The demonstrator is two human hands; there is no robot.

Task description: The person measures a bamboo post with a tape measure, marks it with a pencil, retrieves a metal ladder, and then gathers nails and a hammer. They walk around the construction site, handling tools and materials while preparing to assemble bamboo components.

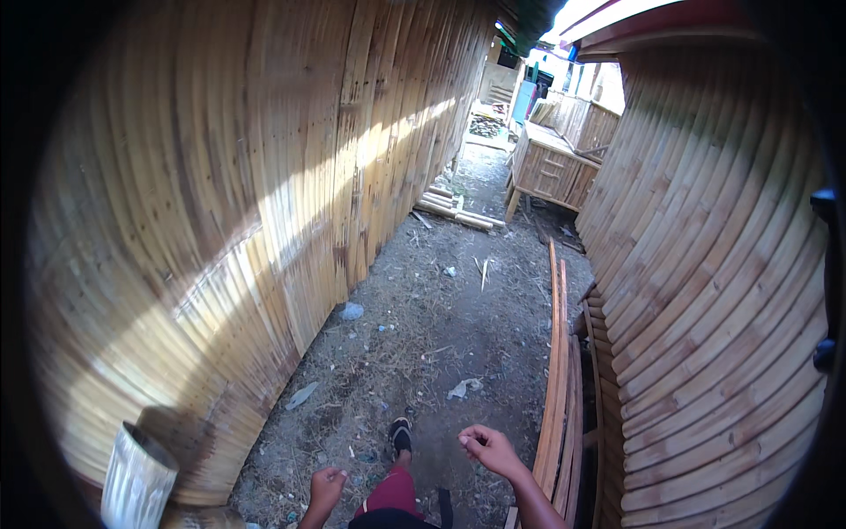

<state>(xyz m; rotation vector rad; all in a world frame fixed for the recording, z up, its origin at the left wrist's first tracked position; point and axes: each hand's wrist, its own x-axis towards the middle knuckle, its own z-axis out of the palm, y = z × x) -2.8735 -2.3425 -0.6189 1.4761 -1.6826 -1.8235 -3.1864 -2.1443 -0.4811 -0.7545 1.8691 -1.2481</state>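
Note:
Low in the view, my left hand (327,488) is loosely closed, with nothing seen in it. My right hand (490,450) is raised in front of me to the right, its fingers curled toward the thumb and nothing showing between them. Neither hand touches anything. Long reddish-brown wooden planks (551,388) lie on the ground to the right of my right hand. A foot in a dark shoe (401,435) and a dark red trouser leg (394,490) show between my hands.
Bamboo walls rise on the left (308,176) and right (705,264) of a dirt path (414,353) littered with plastic scraps. A corrugated metal cylinder (137,480) stands at lower left. Ahead, bamboo poles (458,212) lie across the ground beside a bamboo cabinet (548,172).

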